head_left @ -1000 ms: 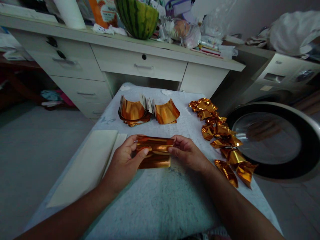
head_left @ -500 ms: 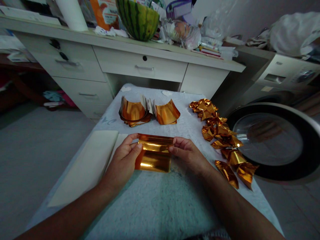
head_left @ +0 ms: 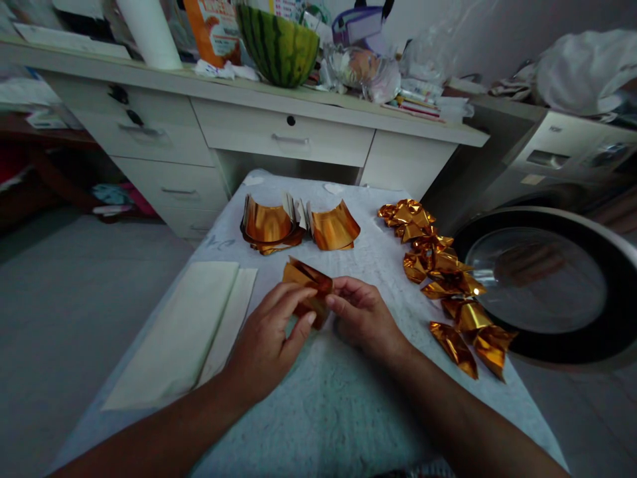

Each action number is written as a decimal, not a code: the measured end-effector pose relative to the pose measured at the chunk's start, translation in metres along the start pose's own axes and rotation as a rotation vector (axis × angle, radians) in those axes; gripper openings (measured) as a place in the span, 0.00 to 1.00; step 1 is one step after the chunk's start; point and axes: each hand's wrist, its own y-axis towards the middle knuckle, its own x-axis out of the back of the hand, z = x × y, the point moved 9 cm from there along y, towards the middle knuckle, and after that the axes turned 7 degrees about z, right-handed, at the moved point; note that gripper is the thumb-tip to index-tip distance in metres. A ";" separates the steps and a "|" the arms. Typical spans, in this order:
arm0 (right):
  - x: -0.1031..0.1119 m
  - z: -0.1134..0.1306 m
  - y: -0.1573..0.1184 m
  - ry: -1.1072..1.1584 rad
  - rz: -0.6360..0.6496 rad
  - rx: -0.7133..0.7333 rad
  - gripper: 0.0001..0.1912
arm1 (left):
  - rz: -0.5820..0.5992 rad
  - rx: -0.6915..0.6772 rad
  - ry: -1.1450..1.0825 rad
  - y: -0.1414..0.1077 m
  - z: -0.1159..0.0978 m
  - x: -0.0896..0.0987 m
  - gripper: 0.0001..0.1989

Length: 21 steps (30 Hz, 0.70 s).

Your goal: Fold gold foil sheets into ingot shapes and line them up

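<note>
A gold foil sheet (head_left: 314, 282), curled and tilted, is held between my hands over the cloth-covered table. My right hand (head_left: 365, 312) pinches its right edge between thumb and fingers. At its left side, my left hand (head_left: 273, 332) has its fingers curved round the foil, the thumb at the lower edge. Behind them lie two stacks of curved gold sheets, a left one (head_left: 269, 224) and a right one (head_left: 336, 226). Several folded gold foil pieces (head_left: 440, 265) form a row along the right side of the table.
Pale folded paper (head_left: 174, 332) lies at the left of the table (head_left: 338, 411). Beyond stands a white desk (head_left: 283, 133) bearing a cut watermelon (head_left: 279, 50) and clutter. A washing machine's round door (head_left: 537, 285) hangs open at the right.
The foil sheet has gone from spread flat between both hands to curled and tilted. My left hand has moved right, closer to my right hand, which has shifted slightly left.
</note>
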 end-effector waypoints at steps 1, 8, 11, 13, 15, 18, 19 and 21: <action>-0.003 0.001 -0.001 -0.008 0.028 -0.002 0.13 | 0.000 0.014 -0.018 0.000 0.002 0.000 0.12; -0.020 0.007 -0.006 -0.131 0.203 -0.019 0.16 | -0.072 0.224 -0.183 0.000 0.024 0.010 0.09; -0.029 0.005 -0.008 -0.133 0.267 -0.032 0.19 | -0.088 0.312 -0.272 0.000 0.035 0.010 0.08; -0.030 0.004 -0.009 -0.173 0.260 -0.037 0.18 | -0.113 0.346 -0.327 -0.001 0.040 0.012 0.08; -0.020 0.007 -0.007 -0.283 0.153 -0.018 0.14 | -0.150 0.374 -0.370 -0.002 0.044 0.016 0.08; 0.010 0.026 -0.010 -0.537 -0.187 0.082 0.09 | -0.204 0.390 -0.436 -0.004 0.046 0.024 0.07; 0.018 0.034 -0.012 -0.605 -0.288 0.116 0.12 | -0.219 0.401 -0.462 -0.004 0.047 0.025 0.07; 0.025 0.039 -0.013 -0.626 -0.345 0.130 0.20 | -0.227 0.425 -0.539 -0.005 0.050 0.025 0.08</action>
